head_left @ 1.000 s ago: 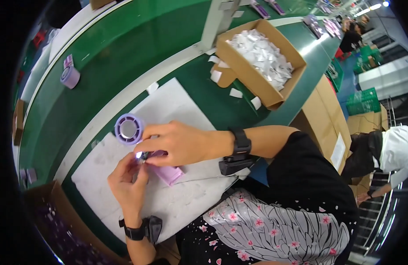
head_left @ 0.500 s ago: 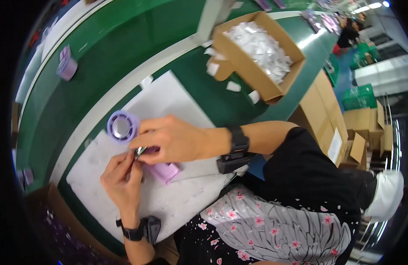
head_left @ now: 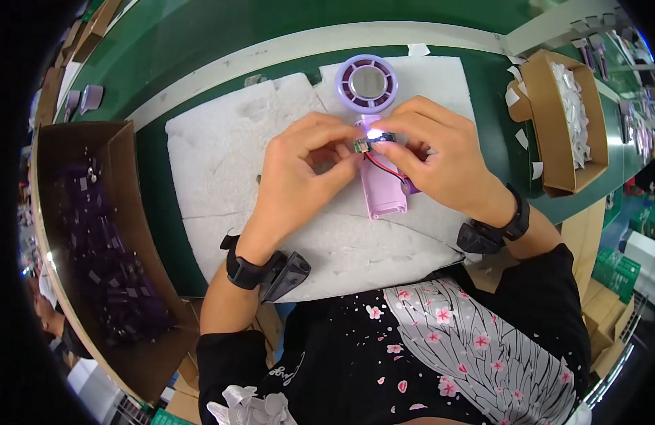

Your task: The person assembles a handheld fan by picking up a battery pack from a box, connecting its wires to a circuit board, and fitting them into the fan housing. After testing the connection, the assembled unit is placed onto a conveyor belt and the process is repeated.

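Observation:
A small circuit board (head_left: 361,146) with a bright white light glowing on it is pinched between the fingertips of my right hand (head_left: 444,152). My left hand (head_left: 299,170) closes thumb and index finger at the board's left end. Red and black wires (head_left: 385,166) run from the board down toward a purple part (head_left: 411,186), partly hidden by my right hand. Under my hands lies an open lilac handle shell (head_left: 384,195). Its top meets a round lilac fan head (head_left: 367,83) with a silver disc in the middle.
White foam sheets (head_left: 228,156) cover the green bench. On the left stands a deep carton (head_left: 157,262) holding many dark purple parts. A smaller cardboard box (head_left: 536,106) of white pieces is at right, with loose white tabs beside it. Another lilac fan (head_left: 91,98) lies at far left.
My view has swung round, so the bench sits more squarely ahead. A white light now shines on the board, and the wires and open shell show more plainly between my hands.

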